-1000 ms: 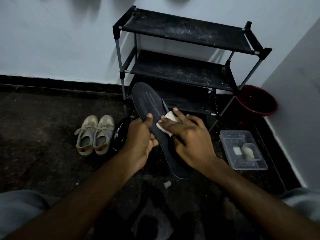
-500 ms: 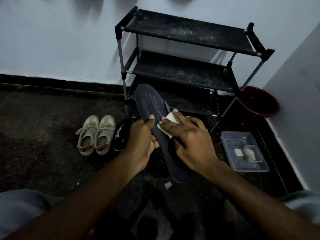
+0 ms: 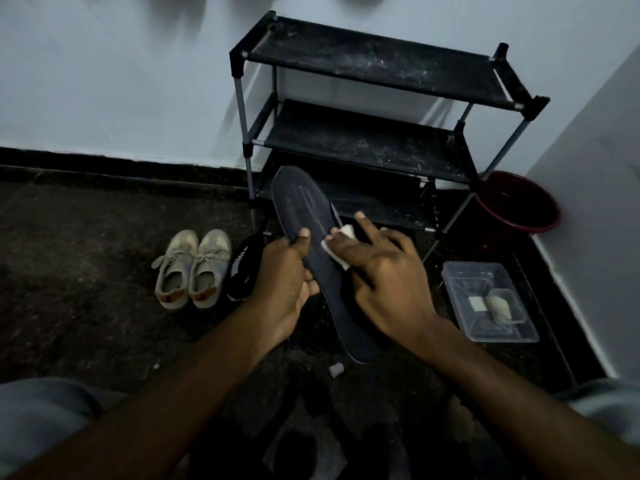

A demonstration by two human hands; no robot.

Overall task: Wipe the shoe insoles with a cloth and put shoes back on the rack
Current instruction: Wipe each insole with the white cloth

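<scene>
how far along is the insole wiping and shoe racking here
Nothing looks finished: no shoe shows on the rack. In hand: the left hand grips the dark insole while the right hand presses the white cloth on it. Left: the beige pair and the black shoe on the floor must go back on the rack.

Looked like a home entryway corner: dusty black three-tier shoe rack [image 3: 374,98] against white walls, beige sneakers [image 3: 192,268] on dark speckled floor [image 3: 86,271].
</scene>
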